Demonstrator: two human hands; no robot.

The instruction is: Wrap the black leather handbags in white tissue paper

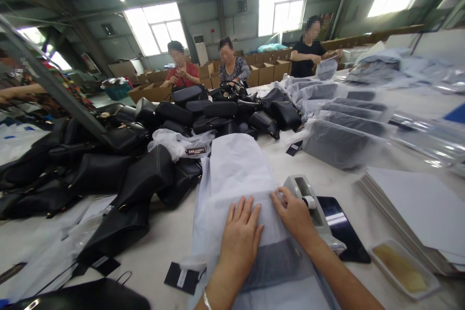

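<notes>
White tissue paper (236, 164) lies folded over a dark item (274, 264) in front of me; the paper covers most of it. My left hand (240, 237) rests flat on the paper, fingers spread. At the paper's right edge is my right hand (293, 210), its fingers curled and thumb and forefinger close together. Whatever lies between those fingertips is too small to make out. A grey tape dispenser (300, 186) stands just right of that hand, partly hidden by the wrist. Beside the dispenser lies a black tablet-like slab (343, 232).
Black handbags (145, 174) are heaped on the left and at the back. Wrapped bags (337, 140) stand in a row at the right. Nearer are a stack of white sheets (410, 208), a plastic tub (403, 266) and a black tag (181, 278). Several people work around the table.
</notes>
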